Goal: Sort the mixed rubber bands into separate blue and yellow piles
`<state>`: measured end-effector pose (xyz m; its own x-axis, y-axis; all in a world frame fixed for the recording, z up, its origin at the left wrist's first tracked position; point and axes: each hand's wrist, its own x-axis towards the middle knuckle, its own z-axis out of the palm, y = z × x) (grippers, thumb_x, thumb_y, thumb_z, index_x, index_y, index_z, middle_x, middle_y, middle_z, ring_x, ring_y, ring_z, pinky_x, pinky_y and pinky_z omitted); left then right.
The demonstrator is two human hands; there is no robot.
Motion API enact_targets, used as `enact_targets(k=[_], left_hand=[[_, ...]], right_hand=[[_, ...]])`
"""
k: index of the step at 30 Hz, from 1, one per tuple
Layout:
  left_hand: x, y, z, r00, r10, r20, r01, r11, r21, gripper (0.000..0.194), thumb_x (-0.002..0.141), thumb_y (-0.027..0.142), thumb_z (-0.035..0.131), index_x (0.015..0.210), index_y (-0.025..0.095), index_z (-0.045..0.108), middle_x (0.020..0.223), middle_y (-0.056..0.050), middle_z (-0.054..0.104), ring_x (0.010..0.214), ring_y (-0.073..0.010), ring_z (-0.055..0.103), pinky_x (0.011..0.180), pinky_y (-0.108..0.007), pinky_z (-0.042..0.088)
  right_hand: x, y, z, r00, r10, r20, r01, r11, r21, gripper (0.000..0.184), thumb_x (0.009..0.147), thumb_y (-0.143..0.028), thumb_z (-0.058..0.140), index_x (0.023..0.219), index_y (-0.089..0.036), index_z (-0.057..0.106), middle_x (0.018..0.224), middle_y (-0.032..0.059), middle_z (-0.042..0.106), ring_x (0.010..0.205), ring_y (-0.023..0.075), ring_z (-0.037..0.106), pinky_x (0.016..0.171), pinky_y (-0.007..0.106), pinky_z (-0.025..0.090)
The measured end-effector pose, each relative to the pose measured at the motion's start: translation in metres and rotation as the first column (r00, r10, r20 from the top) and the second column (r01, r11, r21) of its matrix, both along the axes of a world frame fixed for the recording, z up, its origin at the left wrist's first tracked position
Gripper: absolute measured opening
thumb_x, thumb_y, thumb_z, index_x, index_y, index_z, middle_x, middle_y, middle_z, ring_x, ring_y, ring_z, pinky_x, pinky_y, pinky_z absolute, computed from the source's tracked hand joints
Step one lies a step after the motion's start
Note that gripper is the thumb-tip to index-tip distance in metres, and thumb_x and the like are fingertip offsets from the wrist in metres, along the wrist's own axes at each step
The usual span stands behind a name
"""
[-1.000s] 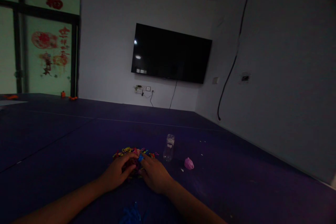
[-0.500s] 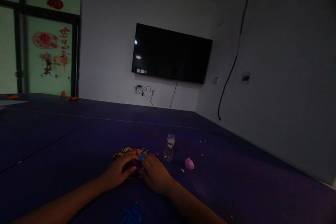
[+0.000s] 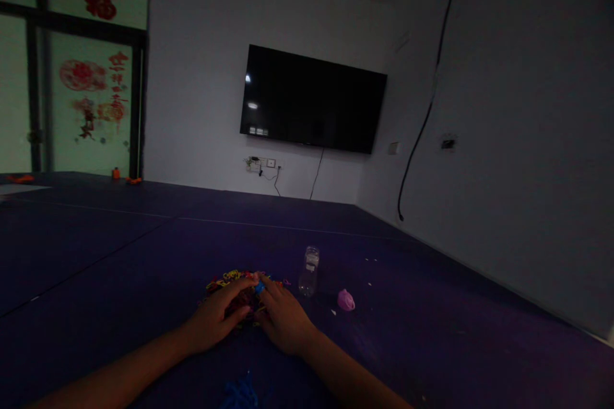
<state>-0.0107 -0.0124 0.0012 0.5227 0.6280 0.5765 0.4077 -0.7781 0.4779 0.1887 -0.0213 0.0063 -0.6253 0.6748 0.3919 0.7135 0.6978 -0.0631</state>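
Observation:
A heap of small multicoloured elastic bands lies on the purple surface under and between my hands. My left hand rests over its left side, thumb apart from the curved fingers, fingertips meeting those of the right. My right hand reaches in from the right, with blue elastic bands at its fingertips; whether they are pinched or looped round a finger is hard to make out. Nearer to me lies a separate bunch of blue bands. Parts of the heap are hidden by my hands.
A clear plastic bottle stands just right of the heap. Beside it sits a small pink object, near some white scraps. Orange items lie at the far left edge of the purple surface. A television hangs on the wall.
My left fingers have shifted slightly over the heap, with the fingertips still against the right hand's. The blue bands stay at my right fingertips. Bottle and pink object have not moved.

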Motion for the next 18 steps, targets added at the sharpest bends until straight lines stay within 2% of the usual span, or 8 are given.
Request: enact_targets(k=[7, 13, 18], left_hand=[[-0.0019, 0.0006, 0.0029, 0.998, -0.038, -0.041, 0.036, 0.999, -0.037, 0.044, 0.084, 0.024, 0.049, 0.128, 0.027, 0.045, 0.132, -0.005, 0.049, 0.122, -0.0225, 0.043, 0.103, -0.042, 0.032], [-0.0022, -0.0003, 0.0022, 0.995, -0.050, -0.082, 0.050, 0.999, -0.006, 0.044, 0.086, 0.026, 0.048, 0.130, 0.028, 0.042, 0.133, -0.004, 0.049, 0.122, -0.0216, 0.044, 0.102, -0.041, 0.034], [-0.0002, 0.0016, -0.0019, 0.995, 0.017, -0.096, -0.009, 0.997, 0.077, 0.046, 0.088, 0.024, 0.044, 0.133, 0.028, 0.037, 0.136, -0.005, 0.046, 0.123, -0.0204, 0.043, 0.102, -0.039, 0.035]], right_hand=[[-0.0002, -0.0007, 0.0004, 1.000, 0.006, -0.005, -0.006, 1.000, 0.031, 0.060, 0.081, -0.018, 0.049, 0.137, -0.015, 0.027, 0.143, 0.0141, 0.028, 0.127, 0.0249, 0.033, 0.101, 0.041, 0.032], [-0.0011, -0.0027, 0.0013, 1.000, 0.000, -0.007, 0.001, 1.000, 0.012, 0.060, 0.082, -0.020, 0.048, 0.138, -0.015, 0.026, 0.144, 0.0140, 0.024, 0.127, 0.0257, 0.034, 0.101, 0.042, 0.032], [0.0020, 0.0046, -0.0033, 0.988, -0.046, -0.146, 0.042, 0.999, -0.032, 0.073, 0.081, -0.018, 0.048, 0.143, -0.017, 0.008, 0.143, 0.0120, 0.028, 0.129, 0.0237, 0.030, 0.102, 0.043, 0.031]])
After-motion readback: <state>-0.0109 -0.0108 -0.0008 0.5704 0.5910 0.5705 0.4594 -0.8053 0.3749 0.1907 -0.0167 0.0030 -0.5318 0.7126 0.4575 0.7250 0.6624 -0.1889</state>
